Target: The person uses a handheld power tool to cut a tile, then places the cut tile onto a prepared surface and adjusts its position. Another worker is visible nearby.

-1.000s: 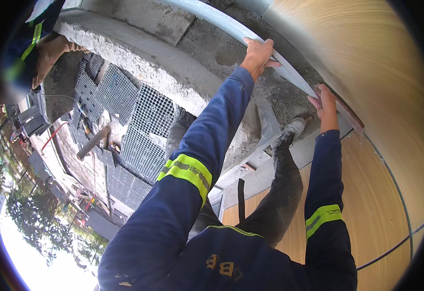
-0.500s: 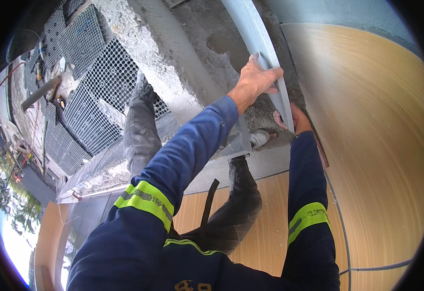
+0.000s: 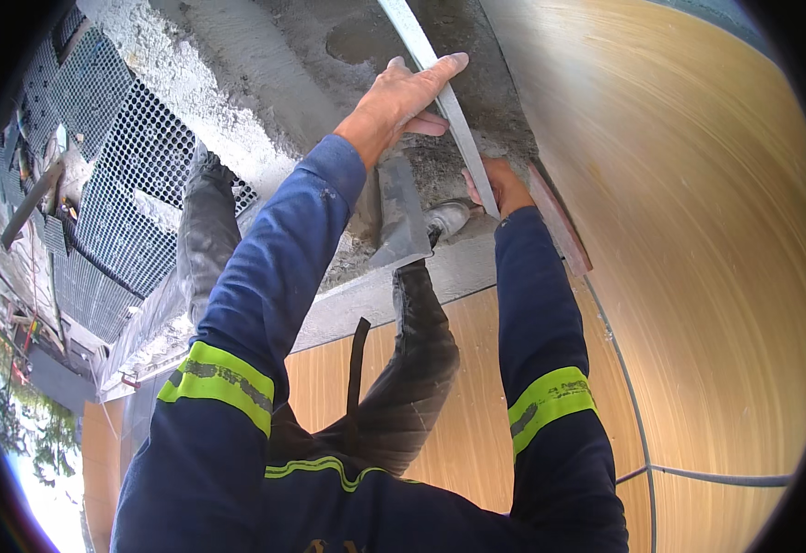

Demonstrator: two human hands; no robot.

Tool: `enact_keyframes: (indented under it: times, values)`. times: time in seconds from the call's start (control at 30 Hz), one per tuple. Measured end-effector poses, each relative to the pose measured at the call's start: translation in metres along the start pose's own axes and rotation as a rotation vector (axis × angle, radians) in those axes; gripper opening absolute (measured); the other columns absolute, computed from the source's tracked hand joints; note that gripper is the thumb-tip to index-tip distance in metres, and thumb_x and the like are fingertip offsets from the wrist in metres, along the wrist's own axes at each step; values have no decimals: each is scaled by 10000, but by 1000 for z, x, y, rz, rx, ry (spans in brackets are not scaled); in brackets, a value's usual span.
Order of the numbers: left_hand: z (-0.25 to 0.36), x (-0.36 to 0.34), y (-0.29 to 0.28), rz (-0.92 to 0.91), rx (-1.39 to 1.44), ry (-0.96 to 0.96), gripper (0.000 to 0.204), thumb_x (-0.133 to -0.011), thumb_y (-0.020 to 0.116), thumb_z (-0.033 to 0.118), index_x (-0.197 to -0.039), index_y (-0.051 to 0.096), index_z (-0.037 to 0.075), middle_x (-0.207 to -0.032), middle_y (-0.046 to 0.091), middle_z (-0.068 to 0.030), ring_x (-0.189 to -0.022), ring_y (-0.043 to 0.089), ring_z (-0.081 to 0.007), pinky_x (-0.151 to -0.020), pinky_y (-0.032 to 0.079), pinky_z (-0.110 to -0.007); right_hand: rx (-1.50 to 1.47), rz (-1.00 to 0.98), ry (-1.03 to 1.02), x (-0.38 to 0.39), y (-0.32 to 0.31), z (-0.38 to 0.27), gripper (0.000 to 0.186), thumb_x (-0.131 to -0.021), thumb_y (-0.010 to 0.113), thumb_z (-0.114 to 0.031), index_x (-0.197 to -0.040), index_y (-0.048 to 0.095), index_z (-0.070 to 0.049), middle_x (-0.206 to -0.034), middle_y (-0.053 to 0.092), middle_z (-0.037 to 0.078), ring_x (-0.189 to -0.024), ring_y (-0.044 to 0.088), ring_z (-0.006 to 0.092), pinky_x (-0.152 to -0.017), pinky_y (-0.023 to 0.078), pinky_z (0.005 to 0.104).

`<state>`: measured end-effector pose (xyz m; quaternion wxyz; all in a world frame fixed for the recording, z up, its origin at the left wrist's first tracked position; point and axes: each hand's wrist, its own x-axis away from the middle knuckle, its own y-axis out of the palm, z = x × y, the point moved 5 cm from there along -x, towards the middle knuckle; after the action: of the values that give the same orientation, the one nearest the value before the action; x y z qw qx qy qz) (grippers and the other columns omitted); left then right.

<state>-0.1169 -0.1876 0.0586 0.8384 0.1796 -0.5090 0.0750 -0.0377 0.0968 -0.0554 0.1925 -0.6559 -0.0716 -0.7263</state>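
- grey-white, long narrow strip (image 3: 459,134): over rough grey concrete (image 3: 283,55), near end in bare right hand (image 3: 508,187), fingers curled, partly hidden; slip could drop it.
- bare left hand (image 3: 403,99): part-closed on strip, thumb across; loose hold could permit twisting.
- tan wood-grain panel (image 3: 661,203): swinging strip could scrape it.

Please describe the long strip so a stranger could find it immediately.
Start from the large wood-grained panel at right. Left of it, over rough concrete, the left hand and right hand hold a pale, narrow strip. Unlike the broader grey piece nearby, it is held.
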Motion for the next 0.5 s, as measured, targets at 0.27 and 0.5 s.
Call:
enact_keyframes:
  times: [0.27, 0.5]
  values:
    - [2, 1, 16, 51, -214, 35, 508, -984, 641, 293, -1136, 673, -190, -1152, 738, -285, -871, 815, -329, -769, 690, -361, 12, 18, -94, -46, -22, 31, 300, -1113, 454, -235, -975, 652, -57, -685, 595, 47, -497, 536, 157, -420, 431, 329]
    - [11, 32, -9, 36, -121, 104, 513, -974, 648, 268, -1132, 673, -220, -1046, 760, -271, -819, 812, -313, -750, 685, -363, 34, 178, -105, 25, 0, 20, 370, -1101, 475, -305, -1041, 689, -10, -808, 687, 153, -592, 647, 280, -503, 516, 427]
